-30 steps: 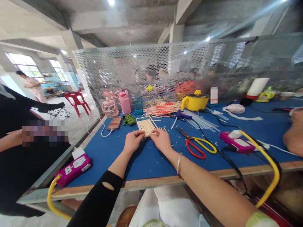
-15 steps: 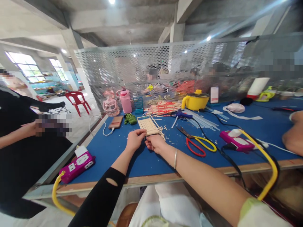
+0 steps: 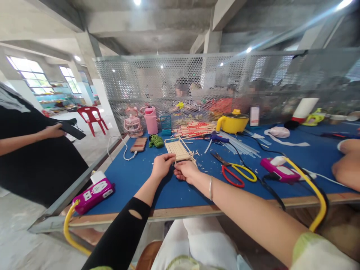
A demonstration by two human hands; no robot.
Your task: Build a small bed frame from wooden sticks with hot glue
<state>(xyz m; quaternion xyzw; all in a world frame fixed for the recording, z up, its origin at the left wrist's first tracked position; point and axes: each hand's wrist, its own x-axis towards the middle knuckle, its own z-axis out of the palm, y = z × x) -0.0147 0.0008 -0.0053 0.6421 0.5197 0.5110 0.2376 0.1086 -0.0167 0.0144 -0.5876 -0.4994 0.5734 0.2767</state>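
A small frame of pale wooden sticks (image 3: 179, 147), with slats laid side by side, rests on the blue table. My left hand (image 3: 162, 165) pinches its near left corner between thumb and fingers. Close beside it, my right hand (image 3: 186, 171) is closed at the near edge of the same frame, fingers curled; the exact part it grips is hidden. To the right lie scissors (image 3: 234, 168) with one red and one yellow handle. A blue glue gun (image 3: 218, 138) lies behind them. Loose stick offcuts (image 3: 196, 152) are scattered right of the frame.
Behind are a pile of red-marked sticks (image 3: 194, 129), a yellow pot (image 3: 234, 122), clear glue sticks (image 3: 239, 144), a pink bottle (image 3: 150, 120) and green yarn (image 3: 156, 141). Purple power strips (image 3: 94, 195) sit at both sides with cables. A person holding a phone (image 3: 73, 129) stands at left.
Both hands stay at the frame with almost the same grip. The view has shifted slightly. At left, the standing person has moved, and a phone now shows in their hand.
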